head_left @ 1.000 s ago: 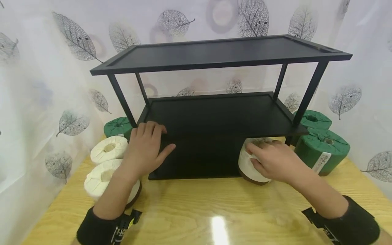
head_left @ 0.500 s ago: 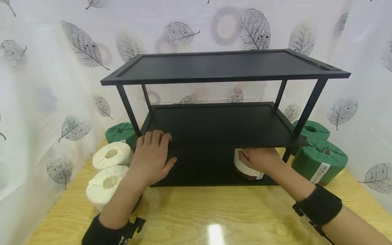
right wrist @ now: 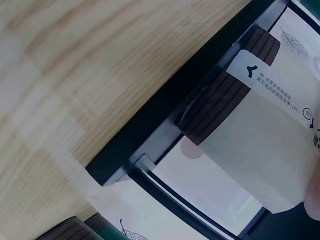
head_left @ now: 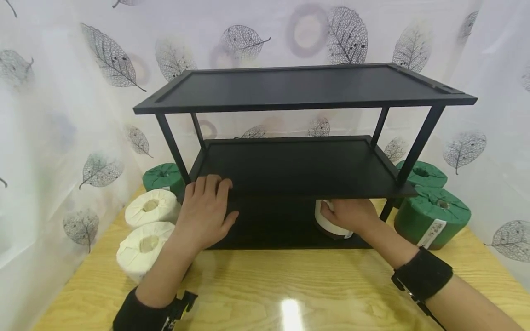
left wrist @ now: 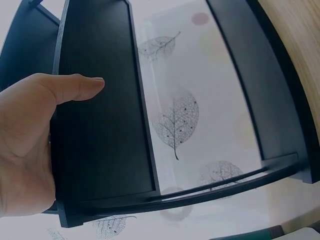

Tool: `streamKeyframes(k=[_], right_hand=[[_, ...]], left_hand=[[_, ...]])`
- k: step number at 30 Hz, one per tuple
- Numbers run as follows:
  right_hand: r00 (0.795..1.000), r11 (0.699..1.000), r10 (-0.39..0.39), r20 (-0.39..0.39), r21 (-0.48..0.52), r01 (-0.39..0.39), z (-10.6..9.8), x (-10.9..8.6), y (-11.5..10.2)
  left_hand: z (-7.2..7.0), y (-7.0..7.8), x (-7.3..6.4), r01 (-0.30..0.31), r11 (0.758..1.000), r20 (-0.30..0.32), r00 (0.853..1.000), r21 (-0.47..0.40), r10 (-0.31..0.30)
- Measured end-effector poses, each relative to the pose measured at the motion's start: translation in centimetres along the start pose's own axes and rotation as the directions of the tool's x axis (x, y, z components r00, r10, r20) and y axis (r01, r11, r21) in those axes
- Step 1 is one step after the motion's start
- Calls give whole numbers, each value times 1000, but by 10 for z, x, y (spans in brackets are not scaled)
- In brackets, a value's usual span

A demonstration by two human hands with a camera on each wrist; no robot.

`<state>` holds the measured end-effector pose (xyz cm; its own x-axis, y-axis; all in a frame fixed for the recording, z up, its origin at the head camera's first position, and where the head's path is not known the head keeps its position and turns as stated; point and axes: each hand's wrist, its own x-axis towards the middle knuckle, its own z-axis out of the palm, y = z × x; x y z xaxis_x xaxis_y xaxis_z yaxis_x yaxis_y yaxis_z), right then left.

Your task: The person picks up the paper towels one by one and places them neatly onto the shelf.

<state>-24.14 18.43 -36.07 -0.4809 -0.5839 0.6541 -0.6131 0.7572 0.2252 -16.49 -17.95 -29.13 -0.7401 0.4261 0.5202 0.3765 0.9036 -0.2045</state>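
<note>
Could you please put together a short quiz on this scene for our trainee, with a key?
1. Short answer: Which hand holds the labelled cream paper-wrapped roll?
2. True or false: The left hand is gripping the top shelf.
3. Multiple choice: What colour are the wrapped rolls to the right of the black rack in the head view?
A) Cream
B) Green
C) Red

Key:
1. The right hand.
2. False; it grips the front edge of the middle shelf.
3. B) Green.
</note>
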Motion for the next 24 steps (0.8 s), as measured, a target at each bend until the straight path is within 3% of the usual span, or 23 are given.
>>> streamKeyframes(k=[6,15,24], right_hand=[[999,1000,27,23,7,-27,-1,1,-1],[1000,999,-1,10,-41,2,2,1,0],[1000,1000,10,-16,-29,-10,5,-1,-2]], left_hand=[[1,1,0,-1,1000,-3,1000,5,1],[4,2,0,-10,1000,-26,1000,14,11],[4,-1,0,-8,1000,-1,1000,7,8]])
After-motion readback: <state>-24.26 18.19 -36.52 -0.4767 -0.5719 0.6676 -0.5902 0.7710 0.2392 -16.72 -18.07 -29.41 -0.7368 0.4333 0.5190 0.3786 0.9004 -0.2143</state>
